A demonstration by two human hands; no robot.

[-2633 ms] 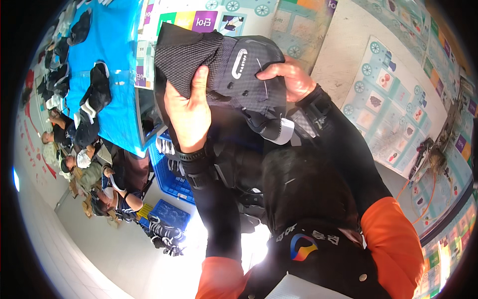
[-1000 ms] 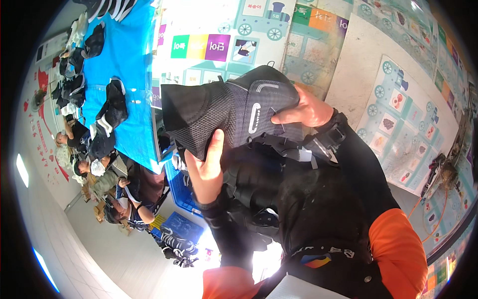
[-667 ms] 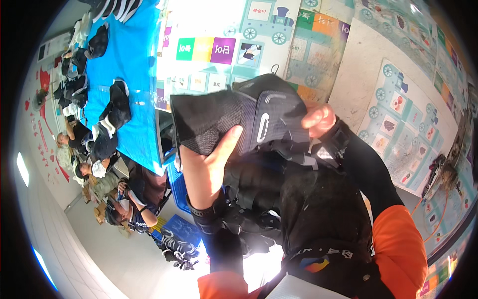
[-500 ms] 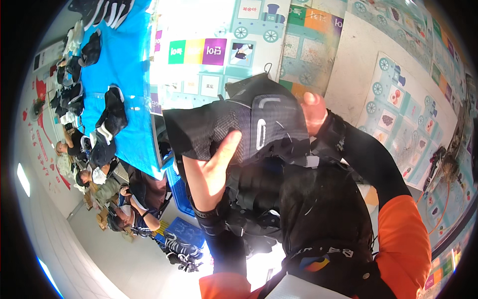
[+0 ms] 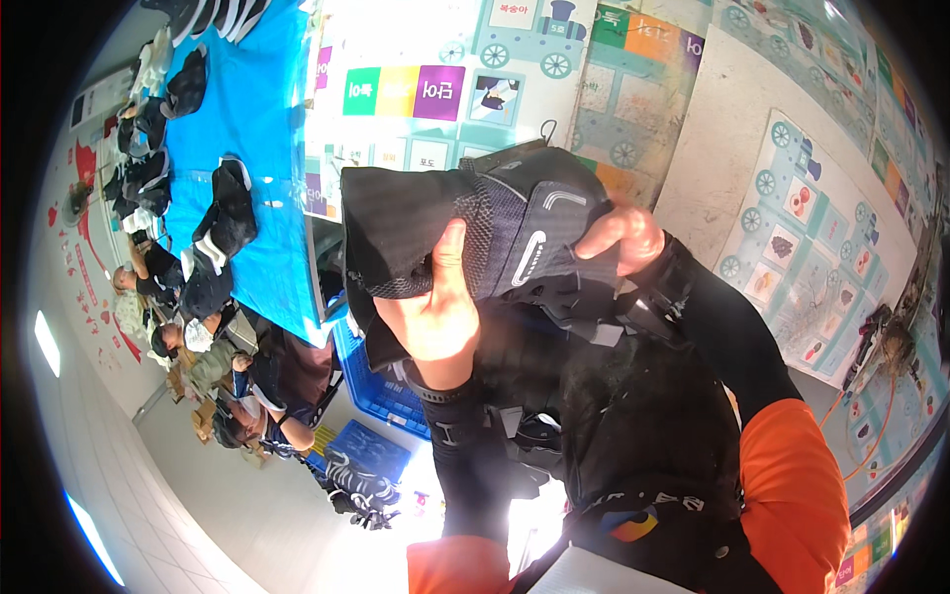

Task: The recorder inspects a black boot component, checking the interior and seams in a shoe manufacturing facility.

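Both my hands hold a black-and-grey shoe upper (image 5: 534, 233) above the printed table. It has a mesh band, pale curved stripes and a thin loop at its far edge. My left hand (image 5: 440, 307) grips the wide dark left end, thumb up against the mesh and the other fingers hidden beneath or inside. At the right end, my right hand (image 5: 633, 243) is closed on the upper with bent fingers. Dark flaps hang from the underside, over my black apron (image 5: 643, 416).
A blue-covered table (image 5: 272, 233) at the left bears several black shoe pieces (image 5: 230, 208). Blue crates (image 5: 381, 391) stand below it. Several people (image 5: 262, 406) sit at work on the left. Printed sheets (image 5: 802, 238) and an orange cord (image 5: 866, 455) lie at the right.
My left hand has shifted slightly right and its thumb now points more upright. The upper has turned a little, its left end rising, and my right fingers have come further over its edge.
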